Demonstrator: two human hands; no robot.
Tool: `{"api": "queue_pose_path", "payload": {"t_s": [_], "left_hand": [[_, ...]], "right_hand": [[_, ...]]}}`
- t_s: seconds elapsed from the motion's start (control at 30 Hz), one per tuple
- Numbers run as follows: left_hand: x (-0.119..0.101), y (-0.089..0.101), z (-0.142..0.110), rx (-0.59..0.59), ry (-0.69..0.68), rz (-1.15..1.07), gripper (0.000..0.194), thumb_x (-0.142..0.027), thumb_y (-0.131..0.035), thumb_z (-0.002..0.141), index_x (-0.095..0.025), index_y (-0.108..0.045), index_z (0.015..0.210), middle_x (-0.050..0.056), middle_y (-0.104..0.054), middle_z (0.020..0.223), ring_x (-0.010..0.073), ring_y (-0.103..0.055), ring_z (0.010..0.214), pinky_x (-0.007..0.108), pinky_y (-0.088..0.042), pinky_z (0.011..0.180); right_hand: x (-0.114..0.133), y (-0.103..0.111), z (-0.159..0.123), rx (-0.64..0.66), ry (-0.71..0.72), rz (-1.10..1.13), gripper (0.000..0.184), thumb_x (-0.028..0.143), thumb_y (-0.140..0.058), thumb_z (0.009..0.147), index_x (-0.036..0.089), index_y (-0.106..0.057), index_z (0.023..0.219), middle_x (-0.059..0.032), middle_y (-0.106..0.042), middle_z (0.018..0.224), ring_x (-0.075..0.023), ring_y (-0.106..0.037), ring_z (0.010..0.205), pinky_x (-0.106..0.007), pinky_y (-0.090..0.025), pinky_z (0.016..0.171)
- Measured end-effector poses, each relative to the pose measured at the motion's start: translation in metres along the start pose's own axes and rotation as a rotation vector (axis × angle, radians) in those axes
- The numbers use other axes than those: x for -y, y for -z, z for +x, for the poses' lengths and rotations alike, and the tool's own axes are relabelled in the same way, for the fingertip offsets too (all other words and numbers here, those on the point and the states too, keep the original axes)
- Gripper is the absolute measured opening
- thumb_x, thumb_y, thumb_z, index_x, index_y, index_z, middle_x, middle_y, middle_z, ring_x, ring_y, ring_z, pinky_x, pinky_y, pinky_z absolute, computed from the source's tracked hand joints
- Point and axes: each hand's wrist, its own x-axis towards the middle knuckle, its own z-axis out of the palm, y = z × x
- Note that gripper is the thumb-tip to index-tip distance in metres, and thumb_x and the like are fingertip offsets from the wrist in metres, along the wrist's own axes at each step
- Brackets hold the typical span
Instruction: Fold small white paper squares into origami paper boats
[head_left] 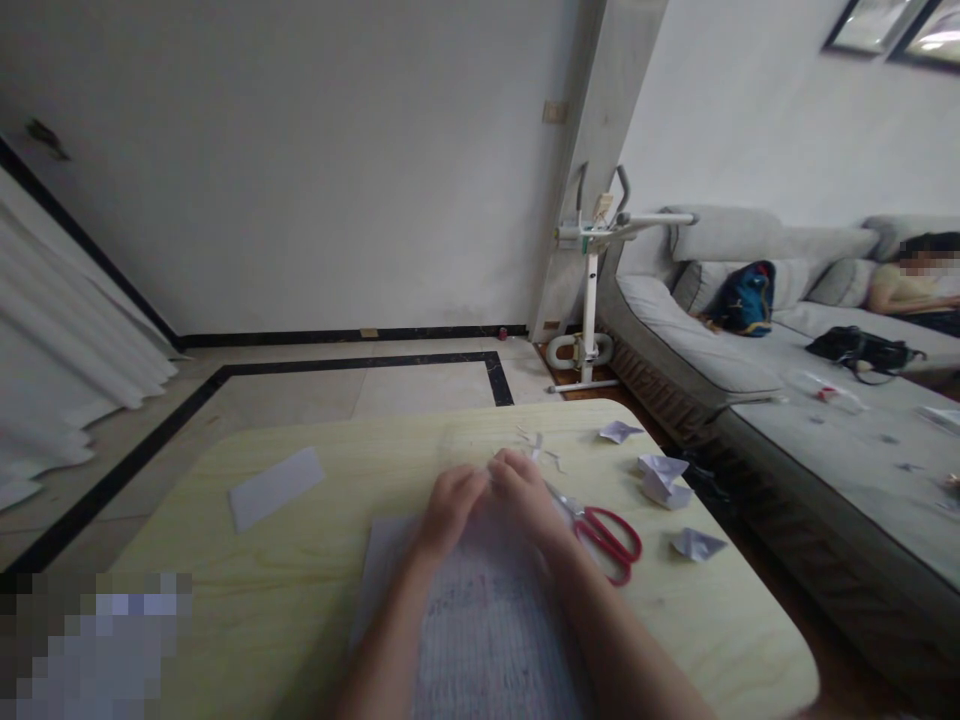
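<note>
My left hand [452,503] and right hand [523,497] meet, fingers curled; with the blur I can't tell what they pinch. The handwritten sheet [487,630] lies beneath them. Red-handled scissors [592,525] sit just beside my right; a careless rightward sweep could knock them.

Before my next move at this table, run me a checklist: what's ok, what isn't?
1. Scissors set down: ok, on the table beside the right hand.
2. Scissor blades shut: cannot tell, partly hidden.
3. Paper scraps cleared away: not ok, they lie just beyond the hands.
4. Folded papers clear of the hands: ok, along the table's right side.
5. Plain paper piece unobstructed: ok, left of the left hand.
6. Grip between the fingertips: cannot tell, blurred.
</note>
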Motion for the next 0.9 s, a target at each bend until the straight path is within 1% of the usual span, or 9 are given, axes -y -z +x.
{"api": "queue_pose_path", "payload": {"t_s": [0.07,0.17,0.3,0.37,0.43,0.57,0.63,0.77,0.9], "left_hand": [[0.0017,-0.0006,0.0005,0.017,0.035,-0.017,0.033,-0.041,-0.051,0.076,-0.018,-0.045,0.053,-0.004,-0.042,0.048,0.0098,-0.041,0.046,0.022,-0.032,0.046],[0.0030,-0.0003,0.0007,0.039,0.070,-0.055,0.033,-0.041,-0.048,0.077,-0.018,-0.045,0.054,-0.004,-0.042,0.047,0.0097,-0.041,0.044,0.022,-0.032,0.044],[0.0022,0.0017,-0.0001,0.078,0.046,-0.049,0.033,-0.038,-0.045,0.076,-0.019,-0.042,0.049,-0.004,-0.040,0.044,0.0099,-0.040,0.042,0.022,-0.031,0.043],[0.0013,0.0030,-0.0002,0.059,0.027,-0.033,0.032,-0.036,-0.045,0.075,-0.019,-0.042,0.048,-0.004,-0.039,0.044,0.0100,-0.040,0.042,0.022,-0.031,0.044],[0.0009,0.0043,0.0004,0.015,0.011,-0.026,0.033,-0.035,-0.043,0.076,-0.020,-0.041,0.047,-0.004,-0.039,0.043,0.0103,-0.040,0.043,0.022,-0.032,0.045],[0.0012,0.0058,0.0025,-0.060,-0.023,-0.023,0.034,-0.034,-0.043,0.078,-0.019,-0.041,0.047,-0.004,-0.040,0.044,0.0106,-0.041,0.044,0.023,-0.033,0.047],[0.0010,0.0054,0.0029,-0.060,-0.025,-0.021,0.034,-0.035,-0.044,0.078,-0.019,-0.042,0.048,-0.004,-0.041,0.045,0.0106,-0.042,0.045,0.023,-0.033,0.048],[-0.0014,0.0040,0.0025,-0.061,-0.006,-0.015,0.036,-0.038,-0.042,0.080,-0.019,-0.042,0.049,-0.004,-0.041,0.044,0.0105,-0.040,0.042,0.023,-0.032,0.046],[-0.0028,0.0036,0.0017,-0.059,-0.007,-0.031,0.039,-0.038,-0.042,0.082,-0.019,-0.042,0.048,-0.004,-0.040,0.042,0.0103,-0.040,0.041,0.023,-0.033,0.046]], "right_hand": [[-0.0001,0.0007,0.0000,0.014,-0.004,0.032,0.028,0.036,-0.052,0.078,0.018,-0.044,0.059,0.0049,-0.039,0.053,-0.0088,-0.035,0.049,-0.020,-0.029,0.046],[-0.0008,0.0011,-0.0003,0.035,-0.005,0.059,0.029,0.038,-0.053,0.078,0.018,-0.045,0.059,0.0051,-0.039,0.053,-0.0087,-0.035,0.049,-0.020,-0.029,0.046],[-0.0035,-0.0009,-0.0006,0.039,-0.004,0.041,0.027,0.036,-0.054,0.078,0.018,-0.046,0.058,0.0050,-0.041,0.054,-0.0091,-0.037,0.050,-0.021,-0.030,0.048],[-0.0044,-0.0021,-0.0002,0.025,-0.005,0.012,0.030,0.038,-0.053,0.078,0.018,-0.046,0.058,0.0050,-0.041,0.053,-0.0094,-0.038,0.051,-0.021,-0.030,0.048],[-0.0039,-0.0025,0.0004,0.016,-0.004,-0.027,0.032,0.040,-0.051,0.079,0.018,-0.046,0.057,0.0047,-0.041,0.052,-0.0096,-0.038,0.051,-0.021,-0.030,0.048],[-0.0006,-0.0011,0.0008,-0.005,0.017,-0.084,0.030,0.035,-0.050,0.079,0.017,-0.048,0.055,0.0040,-0.042,0.052,-0.0094,-0.038,0.050,-0.021,-0.029,0.047],[0.0007,-0.0002,0.0004,-0.015,0.008,-0.072,0.028,0.033,-0.052,0.078,0.018,-0.048,0.055,0.0048,-0.041,0.051,-0.0090,-0.037,0.048,-0.021,-0.029,0.047],[0.0018,0.0002,-0.0001,-0.001,-0.022,-0.041,0.030,0.037,-0.052,0.079,0.018,-0.047,0.056,0.0057,-0.041,0.049,-0.0084,-0.035,0.045,-0.021,-0.029,0.045],[0.0035,-0.0011,0.0000,-0.011,-0.006,-0.037,0.030,0.038,-0.052,0.079,0.018,-0.047,0.057,0.0055,-0.041,0.050,-0.0085,-0.035,0.046,-0.021,-0.028,0.044]]}}
